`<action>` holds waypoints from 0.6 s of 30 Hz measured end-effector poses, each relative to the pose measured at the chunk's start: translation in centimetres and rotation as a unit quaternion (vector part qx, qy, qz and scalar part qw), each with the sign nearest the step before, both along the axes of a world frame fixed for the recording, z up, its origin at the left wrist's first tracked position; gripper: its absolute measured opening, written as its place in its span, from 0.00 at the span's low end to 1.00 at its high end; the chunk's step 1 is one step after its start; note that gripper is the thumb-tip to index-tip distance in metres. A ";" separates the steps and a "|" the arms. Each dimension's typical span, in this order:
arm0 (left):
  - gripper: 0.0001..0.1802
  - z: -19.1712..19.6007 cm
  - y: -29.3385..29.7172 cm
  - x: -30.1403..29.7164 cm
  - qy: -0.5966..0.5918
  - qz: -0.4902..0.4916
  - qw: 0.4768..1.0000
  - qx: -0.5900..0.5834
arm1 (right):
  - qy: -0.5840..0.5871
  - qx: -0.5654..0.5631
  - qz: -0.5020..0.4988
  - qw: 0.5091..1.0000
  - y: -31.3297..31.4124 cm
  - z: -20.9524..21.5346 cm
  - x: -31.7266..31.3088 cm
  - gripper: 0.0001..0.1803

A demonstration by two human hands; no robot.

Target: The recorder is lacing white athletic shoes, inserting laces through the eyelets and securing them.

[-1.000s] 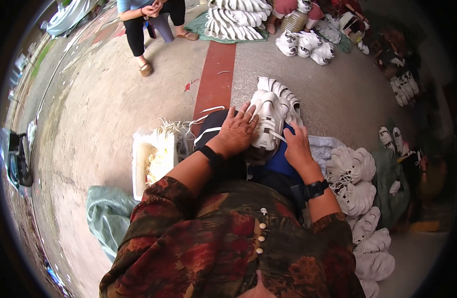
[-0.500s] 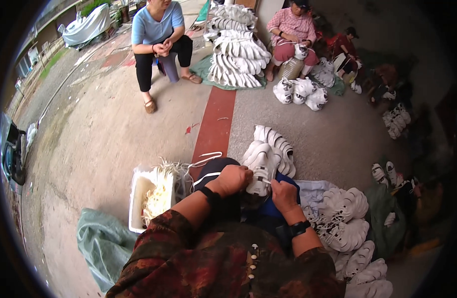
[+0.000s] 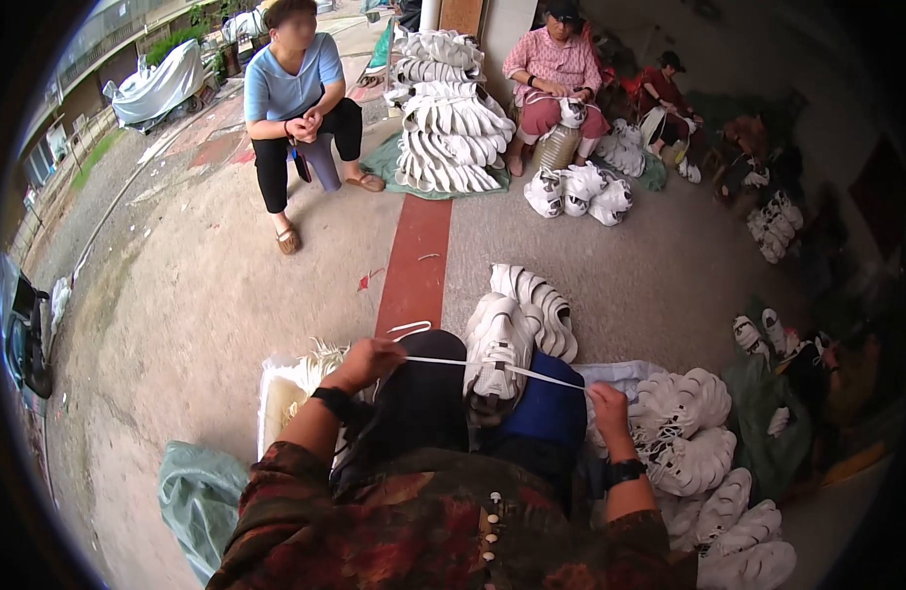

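A white shoelace [image 3: 438, 362] is drawn out sideways across a white sneaker [image 3: 498, 344]. The sneaker stands between my knees, its dark opening toward me. My left hand [image 3: 367, 364] is closed on one side of the lace, above my left thigh. On the other side, beyond the blue cloth [image 3: 542, 403] on my right thigh, my right hand [image 3: 606, 405] pinches the lace. The lace appears to pass through the sneaker's front. More white sneakers [image 3: 546, 315] lean in a row just behind it.
Left of me stands a white box [image 3: 276, 403] with loose laces, beside a green sheet [image 3: 202, 501]. White sneakers [image 3: 684, 442] lie heaped at my right. Ahead, a person in light blue [image 3: 294, 84] sits near a tall shoe stack [image 3: 448, 128]; another in pink [image 3: 553, 69] handles a shoe.
My hands have moved apart from close over the sneaker, left hand to the left and right hand to the right, pulling the lace out straight. The view has tilted slightly.
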State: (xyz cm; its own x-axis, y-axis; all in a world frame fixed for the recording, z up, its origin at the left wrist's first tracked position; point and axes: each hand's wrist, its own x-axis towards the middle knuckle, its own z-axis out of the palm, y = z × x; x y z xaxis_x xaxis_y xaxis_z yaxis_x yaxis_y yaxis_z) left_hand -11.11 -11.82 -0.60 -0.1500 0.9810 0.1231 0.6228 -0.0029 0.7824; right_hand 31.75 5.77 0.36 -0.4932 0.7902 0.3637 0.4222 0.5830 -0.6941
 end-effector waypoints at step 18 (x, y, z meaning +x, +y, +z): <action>0.09 -7.1 -13.3 -8.9 -0.069 0.209 0.948 -0.229 | -0.155 -0.038 -0.207 0.965 -1.2 -10.2 16.6 0.11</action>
State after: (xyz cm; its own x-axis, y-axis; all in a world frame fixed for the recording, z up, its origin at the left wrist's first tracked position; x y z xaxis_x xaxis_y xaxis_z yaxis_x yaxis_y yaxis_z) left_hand -19.98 -25.14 -7.71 -0.5215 0.7778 -0.3507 0.3864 0.5818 0.7157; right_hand 48.37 4.57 -9.87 -0.2046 0.9616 0.1830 0.8022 0.2718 -0.5317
